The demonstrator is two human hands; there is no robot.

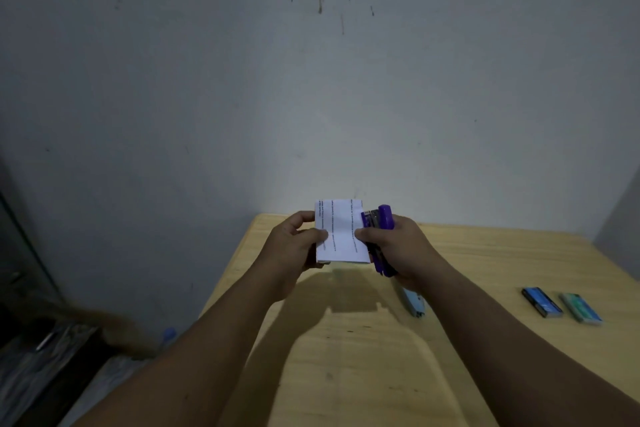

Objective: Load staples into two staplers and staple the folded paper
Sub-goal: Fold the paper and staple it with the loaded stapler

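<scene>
Both hands are up at the centre of the frame, held above the far end of the bench [346,357]. The left hand [294,243] pinches the folded paper [341,232] at its left edge, thumb laid over the front and fingers curled behind. The paper stands upright, white, with lines of print running sideways along it. The right hand [398,246] is wrapped round the purple stapler [379,239], thumb pressing in from the left, and the stapler's nose sits right against the paper's right edge; whether the edge is between the jaws I cannot tell. Below that hand, lower right of centre, a pale blue stapler [414,303] lies flat on the wood, partly hidden by the right wrist. Out at the right of the frame, two staple boxes rest side by side on the bench, well apart from the hands: a dark blue box [542,302] and, just beside it to the right, a teal box [581,308]. The arms' shadow falls across the bench in the lower centre. Behind everything, a grey wall [311,80] with dark specks near the top.
</scene>
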